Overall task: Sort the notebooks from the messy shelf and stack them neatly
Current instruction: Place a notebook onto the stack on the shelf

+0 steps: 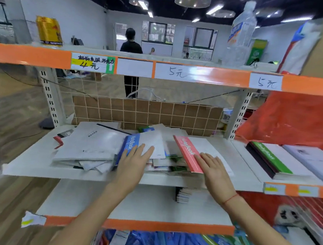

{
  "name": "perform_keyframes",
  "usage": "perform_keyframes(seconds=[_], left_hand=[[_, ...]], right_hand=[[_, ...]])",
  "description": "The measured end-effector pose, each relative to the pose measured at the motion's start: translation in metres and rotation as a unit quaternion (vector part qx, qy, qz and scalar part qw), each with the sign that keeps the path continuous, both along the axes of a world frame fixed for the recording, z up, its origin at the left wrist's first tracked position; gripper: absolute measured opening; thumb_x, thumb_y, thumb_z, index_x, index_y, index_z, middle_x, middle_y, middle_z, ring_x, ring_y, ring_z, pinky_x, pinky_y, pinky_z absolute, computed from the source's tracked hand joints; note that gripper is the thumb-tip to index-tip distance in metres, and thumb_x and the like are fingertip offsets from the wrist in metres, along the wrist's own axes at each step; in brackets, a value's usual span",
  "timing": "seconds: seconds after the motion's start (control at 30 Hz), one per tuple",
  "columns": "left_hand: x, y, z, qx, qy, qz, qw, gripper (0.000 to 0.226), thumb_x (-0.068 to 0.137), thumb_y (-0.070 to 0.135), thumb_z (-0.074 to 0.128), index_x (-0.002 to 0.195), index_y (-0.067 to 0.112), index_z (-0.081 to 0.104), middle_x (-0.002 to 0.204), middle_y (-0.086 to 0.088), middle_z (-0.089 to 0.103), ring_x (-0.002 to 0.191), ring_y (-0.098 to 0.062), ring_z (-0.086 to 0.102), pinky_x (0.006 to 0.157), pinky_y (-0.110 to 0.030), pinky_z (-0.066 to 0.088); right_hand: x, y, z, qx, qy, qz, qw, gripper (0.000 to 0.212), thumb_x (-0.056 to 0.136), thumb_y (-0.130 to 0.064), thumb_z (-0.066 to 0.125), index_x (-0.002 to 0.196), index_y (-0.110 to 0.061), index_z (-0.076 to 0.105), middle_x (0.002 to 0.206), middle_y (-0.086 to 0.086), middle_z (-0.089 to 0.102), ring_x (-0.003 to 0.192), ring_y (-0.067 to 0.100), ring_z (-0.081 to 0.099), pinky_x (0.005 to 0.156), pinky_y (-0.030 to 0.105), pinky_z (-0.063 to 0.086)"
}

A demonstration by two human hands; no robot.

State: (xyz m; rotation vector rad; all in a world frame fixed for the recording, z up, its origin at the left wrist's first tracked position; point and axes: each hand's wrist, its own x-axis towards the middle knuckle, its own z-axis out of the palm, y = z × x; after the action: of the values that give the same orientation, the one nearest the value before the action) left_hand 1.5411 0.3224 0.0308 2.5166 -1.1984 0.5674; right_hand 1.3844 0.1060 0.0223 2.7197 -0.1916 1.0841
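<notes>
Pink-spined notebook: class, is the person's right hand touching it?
Touching. Head view: the right hand lies flat on the pink-spined notebook, fingers straight.

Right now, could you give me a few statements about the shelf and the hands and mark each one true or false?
1. The left hand lies flat on the blue-spined notebook. True.
2. The right hand grips the water bottle. False: it rests with straight fingers on the pink-spined notebook; the bottle stands on the top shelf.
3. A gold can stands on the top shelf. True.
4. The green-spined notebook lies under the left hand. False: it lies apart, to the right.
</notes>
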Motion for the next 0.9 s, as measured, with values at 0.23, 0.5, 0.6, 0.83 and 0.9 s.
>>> perform_keyframes(seconds=[0.23,0.5,0.6,0.83,0.9], left_hand=[[-0.051,-0.040,0.020,0.043,0.027,-0.063,0.997,0.069,0.093,-0.004,0.037,0.151,0.027,0.015,0.156,-0.007,0.020,0.143,-0.023,0.020,0.114,-0.039,0.018],[-0.092,-0.119,0.026,0.013,0.009,-0.120,0.993,0.074,0.086,-0.009,0.040,0.150,0.022,0.022,0.154,-0.008,0.027,0.141,-0.026,0.026,0.111,-0.041,0.025],[-0.108,-0.160,0.025,-0.011,0.002,-0.123,0.992,0.076,0.084,-0.011,0.041,0.150,0.023,0.021,0.154,-0.007,0.026,0.141,-0.024,0.025,0.111,-0.040,0.026],[-0.148,-0.263,0.009,-0.046,-0.017,-0.072,0.996,0.082,0.057,-0.024,0.049,0.132,0.009,0.054,0.127,-0.020,0.058,0.112,-0.038,0.059,0.082,-0.048,0.053],[-0.156,-0.284,0.005,-0.044,-0.004,-0.050,0.998,0.084,0.044,-0.026,0.055,0.121,0.006,0.062,0.113,-0.021,0.065,0.095,-0.039,0.066,0.068,-0.047,0.056]], right_hand=[[-0.075,-0.020,0.005,0.005,0.007,-0.099,0.995,0.082,0.033,0.019,0.079,0.113,0.002,0.064,0.106,0.022,0.066,0.094,0.039,0.066,0.074,0.054,0.053],[-0.126,-0.100,0.012,-0.008,-0.017,-0.122,0.992,0.068,0.045,0.022,0.061,0.109,0.001,0.064,0.102,0.022,0.067,0.090,0.039,0.067,0.071,0.056,0.052],[-0.139,-0.148,0.018,-0.031,-0.018,-0.112,0.993,0.055,0.053,0.011,0.050,0.104,0.002,0.067,0.099,0.021,0.068,0.086,0.037,0.068,0.066,0.051,0.053],[-0.171,-0.277,0.013,-0.008,0.084,-0.101,0.991,0.081,0.027,0.017,0.076,0.105,-0.002,0.068,0.101,0.017,0.069,0.087,0.036,0.068,0.067,0.051,0.054],[-0.172,-0.307,0.011,-0.009,0.103,-0.084,0.991,0.071,0.034,0.011,0.076,0.103,-0.005,0.070,0.099,0.013,0.070,0.085,0.032,0.069,0.067,0.050,0.055]])
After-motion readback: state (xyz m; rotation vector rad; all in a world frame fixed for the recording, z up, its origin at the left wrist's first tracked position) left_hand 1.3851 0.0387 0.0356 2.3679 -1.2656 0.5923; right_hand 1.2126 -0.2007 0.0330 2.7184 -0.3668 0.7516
